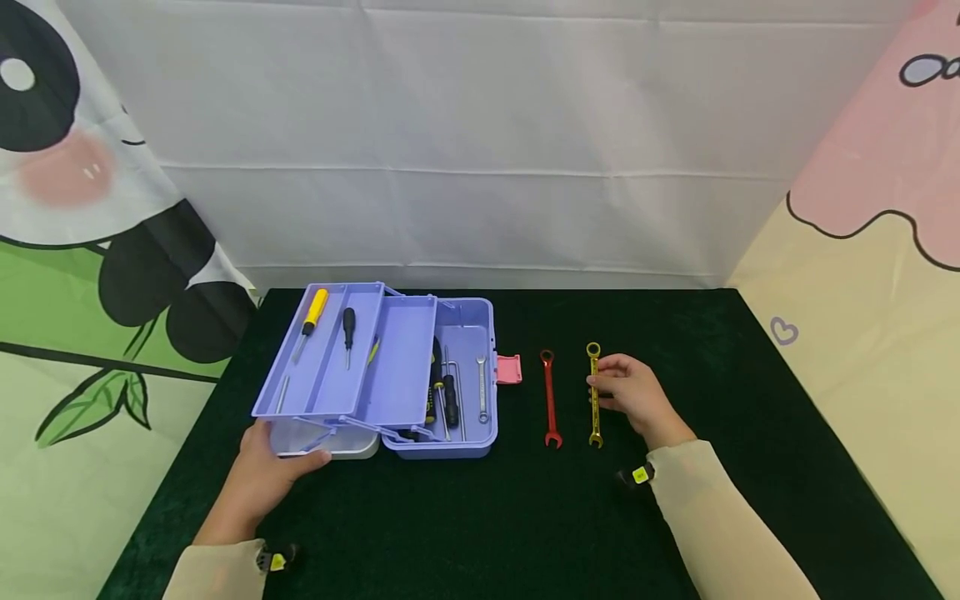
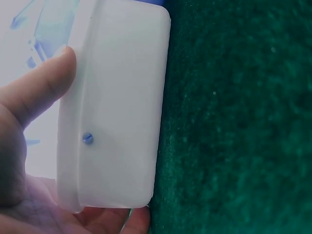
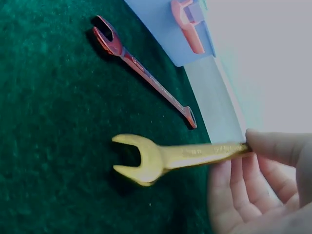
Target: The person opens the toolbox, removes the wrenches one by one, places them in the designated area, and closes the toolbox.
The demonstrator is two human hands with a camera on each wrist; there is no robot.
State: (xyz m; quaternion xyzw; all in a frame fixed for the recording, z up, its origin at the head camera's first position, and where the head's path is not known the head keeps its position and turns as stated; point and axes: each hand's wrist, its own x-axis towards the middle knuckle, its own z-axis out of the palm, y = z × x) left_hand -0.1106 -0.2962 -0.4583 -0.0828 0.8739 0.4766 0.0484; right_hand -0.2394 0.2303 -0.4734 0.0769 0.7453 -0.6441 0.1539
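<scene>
My right hand [image 1: 636, 392] pinches a gold combination wrench [image 3: 190, 155] around the middle of its shaft, ring end away from me, open end toward me. To its left a red combination wrench [image 1: 551, 400] lies on the dark green cloth. My left hand [image 1: 264, 477] grips the white lid [image 2: 122, 102] of the purple toolbox [image 1: 442, 451], thumb over the rim and fingers around its outer side. The toolbox stands unfolded, its trays [image 1: 401, 358] swung out to the left above the lid.
A yellow screwdriver [image 1: 316, 310] and a small black screwdriver [image 1: 348, 327] lie in the upper tray. Several tools, including a silver wrench [image 1: 482, 392], are in the box's base. A pink latch [image 1: 508, 369] juts from its right side. Behind the table hangs a white cloth [image 1: 480, 208].
</scene>
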